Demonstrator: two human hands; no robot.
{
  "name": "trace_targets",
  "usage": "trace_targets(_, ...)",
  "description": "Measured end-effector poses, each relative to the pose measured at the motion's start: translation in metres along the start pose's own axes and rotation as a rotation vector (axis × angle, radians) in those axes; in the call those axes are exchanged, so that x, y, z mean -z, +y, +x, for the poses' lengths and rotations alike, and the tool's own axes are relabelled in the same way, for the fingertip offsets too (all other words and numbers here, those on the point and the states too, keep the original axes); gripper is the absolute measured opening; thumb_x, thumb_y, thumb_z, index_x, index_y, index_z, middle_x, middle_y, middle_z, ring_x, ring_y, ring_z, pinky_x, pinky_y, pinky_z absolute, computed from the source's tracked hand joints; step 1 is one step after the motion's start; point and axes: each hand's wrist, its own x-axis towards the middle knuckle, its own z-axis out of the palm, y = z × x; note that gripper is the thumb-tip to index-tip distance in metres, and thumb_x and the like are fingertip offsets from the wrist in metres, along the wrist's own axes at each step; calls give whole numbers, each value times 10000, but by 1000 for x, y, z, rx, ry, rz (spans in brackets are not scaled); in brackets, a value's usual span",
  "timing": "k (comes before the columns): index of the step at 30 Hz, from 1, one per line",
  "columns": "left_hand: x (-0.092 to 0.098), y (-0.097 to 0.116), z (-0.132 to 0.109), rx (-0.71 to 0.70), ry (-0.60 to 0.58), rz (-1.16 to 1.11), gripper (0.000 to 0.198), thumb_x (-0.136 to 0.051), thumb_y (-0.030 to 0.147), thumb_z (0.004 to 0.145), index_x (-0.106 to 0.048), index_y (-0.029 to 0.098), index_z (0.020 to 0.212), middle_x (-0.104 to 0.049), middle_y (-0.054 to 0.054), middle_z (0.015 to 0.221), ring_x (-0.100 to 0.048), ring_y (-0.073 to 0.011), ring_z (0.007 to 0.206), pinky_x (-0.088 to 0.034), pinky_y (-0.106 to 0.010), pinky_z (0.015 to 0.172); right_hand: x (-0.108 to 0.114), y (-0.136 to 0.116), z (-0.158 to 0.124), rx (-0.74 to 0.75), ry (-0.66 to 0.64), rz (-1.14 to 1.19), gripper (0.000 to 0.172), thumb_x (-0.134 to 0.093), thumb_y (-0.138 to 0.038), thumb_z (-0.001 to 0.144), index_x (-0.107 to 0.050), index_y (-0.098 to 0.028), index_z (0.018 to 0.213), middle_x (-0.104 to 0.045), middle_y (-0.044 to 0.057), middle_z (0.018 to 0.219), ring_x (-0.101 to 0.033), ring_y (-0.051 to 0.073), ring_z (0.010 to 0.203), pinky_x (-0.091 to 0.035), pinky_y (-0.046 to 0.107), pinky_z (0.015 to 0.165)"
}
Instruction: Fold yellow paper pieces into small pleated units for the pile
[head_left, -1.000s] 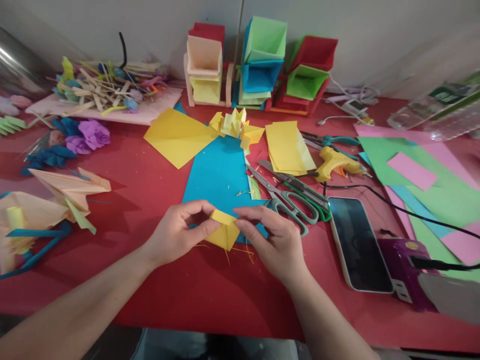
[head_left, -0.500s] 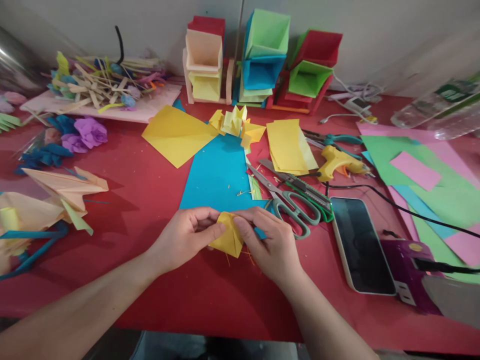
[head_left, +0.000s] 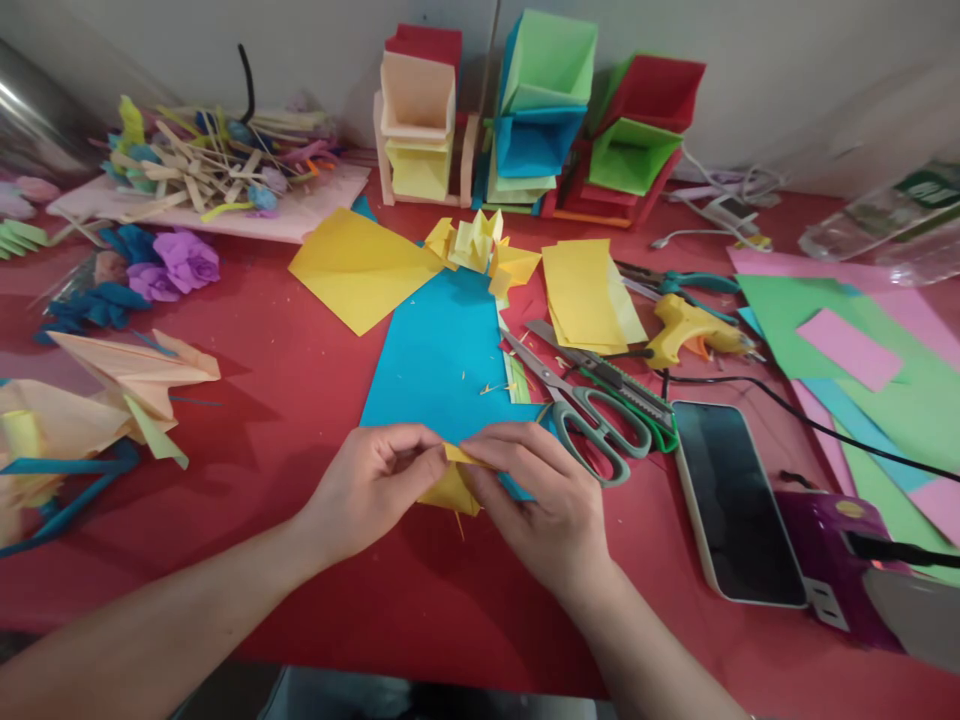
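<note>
Both of my hands pinch a small folded piece of yellow paper (head_left: 452, 487) at the near middle of the red table (head_left: 300, 380). My left hand (head_left: 375, 485) grips its left side with thumb and fingers closed. My right hand (head_left: 536, 500) covers its right side, fingers curled over the top edge. Most of the piece is hidden between the hands. A blue sheet (head_left: 442, 350) lies just behind them.
Green-handled scissors (head_left: 581, 405), a utility knife (head_left: 607, 380), a yellow glue gun (head_left: 686, 330) and a phone (head_left: 739, 505) lie to the right. Yellow sheets (head_left: 360, 265), folded paper boxes (head_left: 536, 110), paper flowers (head_left: 161, 270) and sticks (head_left: 202, 165) fill the back and left.
My hands have closed in on the yellow paper, folding it smaller and pressing it lower toward the table. The view has shifted slightly.
</note>
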Motion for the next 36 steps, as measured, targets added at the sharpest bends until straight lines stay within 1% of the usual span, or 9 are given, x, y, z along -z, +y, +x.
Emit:
trace_targets(3, 0, 2, -1, -11, 9, -13, 197, -524, 314, 817, -655, 188, 740, -571, 22, 621, -494, -91, 564, -406, -183, 500, 0, -1, -1, 64, 6, -38, 182, -561, -96, 790, -646, -195, 916, -663, 51, 840, -600, 140, 735, -500, 270, 646)
trace_targets(8, 1, -3, 2, 98, -67, -204, 202, -541, 347, 805, -646, 186, 744, -576, 14, 633, -532, -111, 613, -435, -215, 557, 1, -1, -3, 152, -37, -96, 226, -548, -82, 802, -628, -195, 980, -685, 57, 877, -607, 155, 763, -496, 296, 666)
trace_targets(11, 2, -6, 3, 119, -59, -221, 236, -531, 361, 807, -619, 171, 698, -536, 17, 595, -515, -108, 584, -426, -222, 547, 1, -1, -5, 180, -64, -142, 244, -539, -84, 810, -607, -174, 1026, -684, 72, 935, -614, 164, 805, -499, 307, 688)
trace_targets(18, 6, -2, 0, 56, -77, -166, 217, -502, 286, 819, -573, 163, 654, -449, 49, 568, -398, -58, 526, -357, -168, 495, 2, -3, -7, 239, -57, -161, 250, -550, -86, 796, -606, -135, 1035, -682, 90, 953, -623, 175, 831, -518, 312, 709)
trace_targets(22, 5, 0, -2, -22, -62, -79, 216, -493, 236, 820, -554, 158, 628, -377, 67, 523, -312, -41, 477, -288, -142, 437, 2, -4, -6, 190, -45, -108, 222, -551, -91, 799, -613, -131, 1008, -689, 82, 897, -638, 153, 779, -522, 268, 668)
trace_targets(26, 4, 1, -2, -28, -67, -16, 176, -525, 266, 813, -591, 163, 686, -474, 52, 573, -399, -50, 511, -339, -145, 460, 2, -6, -4, 86, -28, -98, 128, -543, -114, 813, -625, -150, 904, -692, 35, 767, -646, 114, 687, -504, 203, 600)
trace_targets(29, 3, 0, 0, 14, -91, -39, 145, -559, 282, 796, -605, 168, 720, -569, 31, 647, -507, -75, 588, -415, -163, 530, 1, -6, -3, 79, -31, -139, 73, -555, -125, 812, -614, -155, 841, -687, 11, 710, -642, 105, 641, -487, 199, 588)
trace_targets(33, 1, -1, 1, 16, -56, -52, 122, -562, 257, 790, -619, 168, 729, -602, 26, 662, -553, -84, 616, -441, -165, 561, 0, -5, -4, 112, -54, -188, 75, -561, -113, 809, -595, -151, 863, -698, 19, 756, -648, 110, 674, -481, 209, 620)
trace_targets(36, 0, 0, 0, 32, -25, -65, 141, -556, 261, 787, -612, 164, 702, -572, 34, 614, -515, -72, 564, -416, -155, 516, -1, -6, -7, 130, -48, -255, 75, -553, -122, 818, -587, -160, 874, -706, 26, 802, -653, 119, 713, -484, 221, 646)
